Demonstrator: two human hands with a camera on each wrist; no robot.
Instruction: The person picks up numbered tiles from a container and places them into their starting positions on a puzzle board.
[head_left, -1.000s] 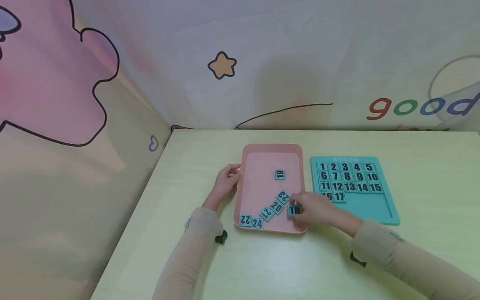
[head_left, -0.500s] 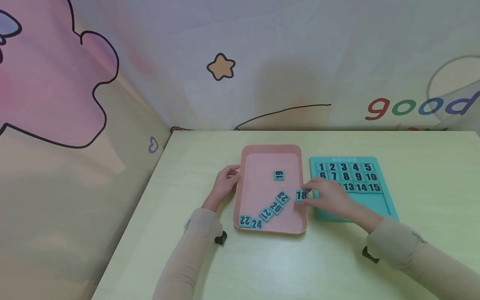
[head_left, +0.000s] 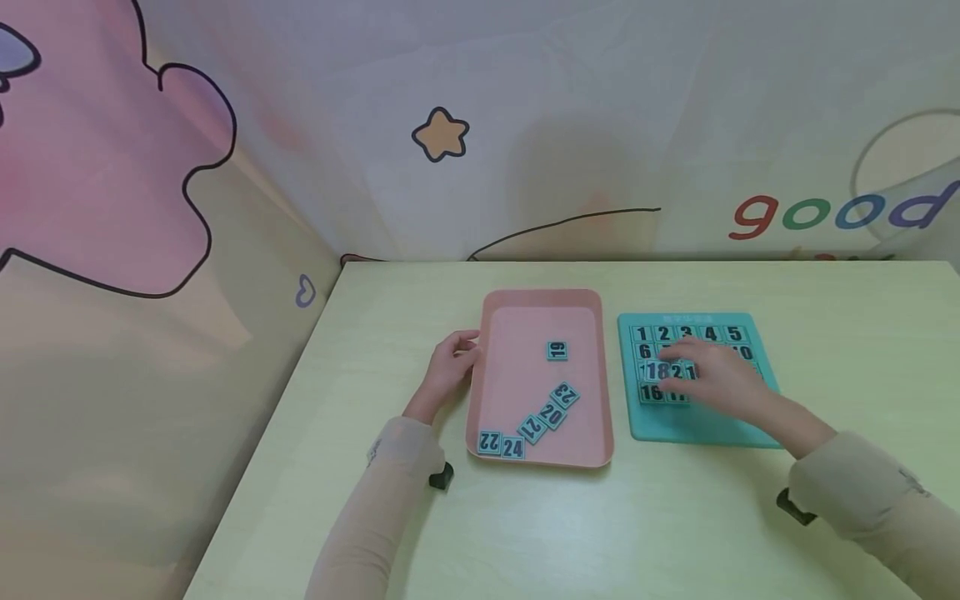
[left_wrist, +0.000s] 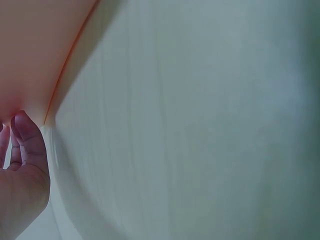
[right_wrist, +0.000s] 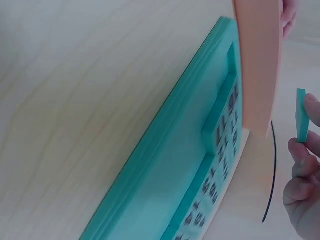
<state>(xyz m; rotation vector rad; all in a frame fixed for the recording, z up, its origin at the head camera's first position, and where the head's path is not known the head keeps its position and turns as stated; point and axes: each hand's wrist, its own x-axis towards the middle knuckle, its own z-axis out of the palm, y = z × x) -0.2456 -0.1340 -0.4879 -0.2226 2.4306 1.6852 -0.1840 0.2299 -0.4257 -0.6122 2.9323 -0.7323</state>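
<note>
My right hand [head_left: 716, 377] pinches a number tile marked 18 [head_left: 657, 372] between thumb and fingers. It holds the tile over the left part of the teal number board [head_left: 712, 425], covering some of the numbers there. In the right wrist view the tile [right_wrist: 302, 116] shows edge-on, raised off the board. My left hand [head_left: 448, 367] lies at the left side of the pink tray [head_left: 517, 333], thumb and fingertips touching its outer wall. From the left wrist view, the thumb [left_wrist: 31, 140] meets the tray's side.
Inside the tray are loose number tiles: 19 [head_left: 557, 350] by itself, 23 [head_left: 565, 395], 20 [head_left: 552, 415] and 21 [head_left: 532, 429] in a slanting line, then 22 [head_left: 490, 442] and 24 [head_left: 513, 447] at the front left. Tray and board stand side by side on a pale wooden table [head_left: 555, 533].
My right hand has lifted tile 18 from the tray's right side and carried it rightward over the board. The left hand stays at the tray's edge.
</note>
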